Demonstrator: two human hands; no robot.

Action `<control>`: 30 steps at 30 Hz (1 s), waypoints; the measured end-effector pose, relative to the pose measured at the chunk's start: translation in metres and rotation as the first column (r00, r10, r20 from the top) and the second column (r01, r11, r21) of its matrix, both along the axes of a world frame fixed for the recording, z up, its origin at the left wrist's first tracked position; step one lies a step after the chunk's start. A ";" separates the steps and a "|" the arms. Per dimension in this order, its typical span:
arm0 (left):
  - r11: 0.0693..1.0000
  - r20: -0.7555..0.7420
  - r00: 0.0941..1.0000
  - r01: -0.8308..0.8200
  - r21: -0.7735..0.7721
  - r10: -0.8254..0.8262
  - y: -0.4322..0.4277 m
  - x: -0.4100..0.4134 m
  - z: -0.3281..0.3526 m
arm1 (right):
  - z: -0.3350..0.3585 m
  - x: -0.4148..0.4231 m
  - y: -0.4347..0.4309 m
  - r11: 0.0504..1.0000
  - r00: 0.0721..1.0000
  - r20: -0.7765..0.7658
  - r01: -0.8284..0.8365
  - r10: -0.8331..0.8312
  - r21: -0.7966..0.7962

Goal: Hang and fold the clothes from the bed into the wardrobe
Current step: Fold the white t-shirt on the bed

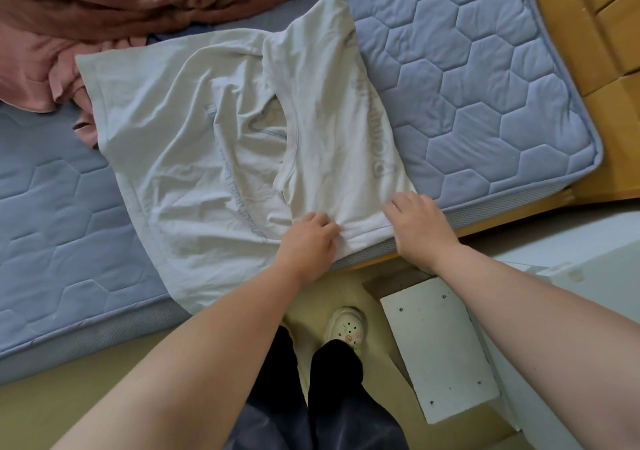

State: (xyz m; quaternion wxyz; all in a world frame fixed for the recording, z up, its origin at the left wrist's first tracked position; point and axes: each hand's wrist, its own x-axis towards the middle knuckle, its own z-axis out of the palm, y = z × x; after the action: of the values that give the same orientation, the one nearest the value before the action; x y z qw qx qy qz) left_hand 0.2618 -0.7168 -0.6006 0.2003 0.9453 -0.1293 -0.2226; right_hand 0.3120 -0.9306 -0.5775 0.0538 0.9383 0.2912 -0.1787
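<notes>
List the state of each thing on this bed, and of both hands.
Pale grey cotton T-shirt: spread out, one side folded over.
Crumpled pink garment: heaped, unfolded.
Blue quilted mattress: carries both garments.
Left hand: pinches the T-shirt's near edge.
Right hand: on the T-shirt's corner, grip unclear.
</notes>
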 end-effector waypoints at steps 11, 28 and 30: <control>0.835 -0.292 0.819 -0.541 -0.104 0.494 0.051 0.053 0.040 | 0.032 0.065 0.062 0.989 0.972 -0.191 0.145 -0.136 0.037; 0.497 -0.382 0.614 -0.787 -0.365 0.691 0.124 0.263 0.021 | 0.038 0.282 0.158 0.831 0.869 -0.056 0.487 -0.491 0.269; 0.462 -0.442 0.610 -0.791 -0.401 0.658 0.123 0.281 0.012 | 0.029 0.304 0.158 0.853 0.869 -0.156 0.492 -0.469 0.173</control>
State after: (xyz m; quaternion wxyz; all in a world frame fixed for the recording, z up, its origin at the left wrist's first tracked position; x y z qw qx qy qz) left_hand 0.5430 -0.5935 -0.5883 0.5571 0.7726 0.2515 -0.1719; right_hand 0.6164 -0.7727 -0.5483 -0.1062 0.9705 0.0668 -0.2057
